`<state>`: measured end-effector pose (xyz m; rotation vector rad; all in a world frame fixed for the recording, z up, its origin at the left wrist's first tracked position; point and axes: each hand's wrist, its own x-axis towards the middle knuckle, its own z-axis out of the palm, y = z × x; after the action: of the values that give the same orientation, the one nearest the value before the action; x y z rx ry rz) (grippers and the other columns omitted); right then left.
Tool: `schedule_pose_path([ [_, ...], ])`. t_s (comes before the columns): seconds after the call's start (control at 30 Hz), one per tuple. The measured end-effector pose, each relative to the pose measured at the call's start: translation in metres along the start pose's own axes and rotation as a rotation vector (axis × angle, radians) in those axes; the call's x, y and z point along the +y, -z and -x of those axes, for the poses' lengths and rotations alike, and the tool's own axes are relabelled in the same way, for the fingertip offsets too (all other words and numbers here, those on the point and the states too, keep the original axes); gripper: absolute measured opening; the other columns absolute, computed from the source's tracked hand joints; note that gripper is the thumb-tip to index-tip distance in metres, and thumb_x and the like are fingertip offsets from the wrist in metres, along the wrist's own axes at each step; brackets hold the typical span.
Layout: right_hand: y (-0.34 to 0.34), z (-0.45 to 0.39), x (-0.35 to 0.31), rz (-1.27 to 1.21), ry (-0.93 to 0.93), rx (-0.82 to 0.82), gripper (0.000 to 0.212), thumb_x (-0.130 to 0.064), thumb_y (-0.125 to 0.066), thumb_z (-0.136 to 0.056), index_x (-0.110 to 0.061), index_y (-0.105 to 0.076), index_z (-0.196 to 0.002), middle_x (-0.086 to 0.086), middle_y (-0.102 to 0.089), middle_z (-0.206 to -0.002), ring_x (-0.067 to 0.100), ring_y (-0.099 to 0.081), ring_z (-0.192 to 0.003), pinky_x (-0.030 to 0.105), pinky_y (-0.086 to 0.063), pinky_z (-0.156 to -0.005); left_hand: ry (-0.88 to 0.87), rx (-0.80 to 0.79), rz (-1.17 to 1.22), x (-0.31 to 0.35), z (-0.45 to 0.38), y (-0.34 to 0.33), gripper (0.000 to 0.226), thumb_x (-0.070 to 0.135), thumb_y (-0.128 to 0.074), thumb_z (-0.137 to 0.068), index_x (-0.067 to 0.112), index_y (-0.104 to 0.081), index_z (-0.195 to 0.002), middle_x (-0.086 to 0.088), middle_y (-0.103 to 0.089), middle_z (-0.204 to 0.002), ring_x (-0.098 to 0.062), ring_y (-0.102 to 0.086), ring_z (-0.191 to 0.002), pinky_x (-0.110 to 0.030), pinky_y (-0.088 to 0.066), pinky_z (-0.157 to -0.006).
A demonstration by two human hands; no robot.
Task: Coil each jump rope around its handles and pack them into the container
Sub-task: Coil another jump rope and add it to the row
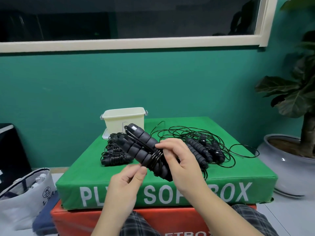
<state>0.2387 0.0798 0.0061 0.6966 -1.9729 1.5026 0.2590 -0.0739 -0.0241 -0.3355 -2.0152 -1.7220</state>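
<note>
Head cam, container point(124, 119) behind held handles point(141, 147), loose ropes point(204, 142) right, plant point(296, 92)

Two bare forearms, no sleeves; dark plaid trousers point(252, 217) with thin pale lines

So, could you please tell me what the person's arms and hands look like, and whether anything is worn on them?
Both hands, left and right, are bare: no gloves, rings, watch or bands show. Both forearms are bare too, with no sleeves in view down to the picture's lower edge. No markings show on them.
</note>
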Motion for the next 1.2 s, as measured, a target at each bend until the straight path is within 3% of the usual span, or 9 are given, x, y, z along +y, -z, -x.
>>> schedule_pose_path([
  [0.17, 0.004, 0.0, 0.0, 0.036, -0.012, -0.122, 0.024, -0.026, -0.049, -0.09, -0.032, -0.06, -0.11, -0.016, -0.056, -0.117, -0.006, -0.048, -0.115, 0.005, -0.03, -0.096, -0.022, -0.016, 0.004, 0.001, -0.001, 0.004, 0.046, 0.058, -0.055, -0.068, 0.013, -0.061, -0.07, -0.005, -0.051, -0.069, -0.006, -0.047, -0.061, -0.031, -0.041, -0.067],
  [0.33, 0.005, 0.0, 0.003, 0.219, -0.012, -0.32, 0.077, -0.051, -0.055, -0.074, -0.027, -0.037, -0.145, -0.022, -0.034, -0.135, -0.009, -0.03, -0.129, 0.008, -0.02, -0.107, -0.034, -0.041, 0.014, 0.0, 0.0, 0.005, 0.035, 0.053, -0.061, -0.076, 0.019, -0.067, -0.079, 0.0, -0.049, -0.065, -0.005, -0.047, -0.06, -0.025, -0.041, -0.064],
  [0.43, 0.005, 0.001, 0.007, 0.37, -0.008, -0.296, 0.093, -0.055, -0.069, -0.069, -0.032, -0.026, -0.149, -0.016, -0.025, -0.128, 0.002, -0.03, -0.125, 0.014, -0.022, -0.108, -0.005, -0.012, 0.051, 0.002, 0.002, 0.002, 0.008, 0.028, -0.064, -0.083, 0.029, -0.071, -0.08, 0.008, -0.053, -0.061, 0.0, -0.047, -0.057, -0.013, -0.04, -0.061],
  [0.53, 0.006, 0.001, 0.005, 0.437, -0.018, -0.242, 0.093, -0.048, -0.075, -0.075, -0.031, -0.024, -0.15, -0.011, -0.026, -0.122, 0.007, -0.033, -0.122, 0.019, -0.028, -0.106, -0.015, -0.047, 0.059, 0.004, 0.004, -0.002, 0.021, 0.029, -0.056, -0.076, 0.028, -0.066, -0.095, 0.02, -0.055, -0.063, 0.003, -0.05, -0.059, -0.009, -0.039, -0.063],
  [0.63, 0.006, 0.002, 0.003, 0.453, -0.033, -0.214, 0.088, -0.055, -0.062, -0.077, -0.028, -0.022, -0.151, -0.011, -0.033, -0.125, 0.005, -0.04, -0.119, 0.023, -0.037, -0.1, -0.033, -0.082, 0.069, 0.006, 0.004, -0.005, 0.017, 0.023, -0.059, -0.086, 0.03, -0.063, -0.102, 0.021, -0.055, -0.069, 0.003, -0.049, -0.062, -0.01, -0.04, -0.066],
  [0.83, 0.004, 0.004, 0.002, 0.435, -0.039, -0.181, 0.084, -0.062, -0.049, -0.076, -0.023, -0.032, -0.148, -0.011, -0.04, -0.13, 0.003, -0.043, -0.118, 0.018, -0.036, -0.095, 0.057, -0.002, 0.04, -0.004, -0.001, -0.005, 0.033, -0.001, -0.06, -0.086, 0.031, -0.067, -0.092, 0.012, -0.059, -0.069, -0.005, -0.054, -0.067, -0.022, -0.044, -0.071],
  [1.0, 0.002, 0.004, -0.001, 0.252, -0.143, -0.163, 0.073, -0.054, -0.058, -0.075, -0.027, -0.043, -0.142, -0.018, -0.049, -0.122, -0.007, -0.044, -0.114, 0.007, -0.03, -0.096, 0.099, 0.042, 0.026, -0.006, -0.002, -0.007, 0.006, 0.02, -0.069, -0.085, 0.019, -0.063, -0.084, 0.008, -0.052, -0.053, -0.005, -0.04, -0.046, -0.029, -0.034, -0.051],
  [1.1, 0.001, 0.006, -0.004, 0.091, -0.216, -0.17, 0.061, -0.052, -0.063, -0.073, -0.033, -0.054, -0.13, -0.026, -0.058, -0.111, -0.008, -0.054, -0.107, 0.013, -0.039, -0.094, 0.149, 0.11, 0.147, -0.005, -0.004, -0.009, 0.048, 0.05, -0.073, -0.069, 0.016, -0.056, -0.098, -0.002, -0.044, -0.06, -0.01, -0.037, -0.046, -0.031, -0.029, -0.048],
  [1.2, -0.001, 0.008, -0.008, -0.173, -0.297, -0.192, 0.038, -0.042, -0.066, -0.073, -0.037, -0.059, -0.11, -0.023, -0.069, -0.089, 0.0, -0.065, -0.083, 0.016, -0.049, -0.071, 0.149, 0.052, 0.142, 0.001, -0.003, -0.01, 0.08, 0.081, -0.063, -0.05, 0.019, -0.058, -0.1, -0.022, -0.041, -0.058, -0.039, -0.037, -0.05, -0.041, -0.036, -0.05],
])
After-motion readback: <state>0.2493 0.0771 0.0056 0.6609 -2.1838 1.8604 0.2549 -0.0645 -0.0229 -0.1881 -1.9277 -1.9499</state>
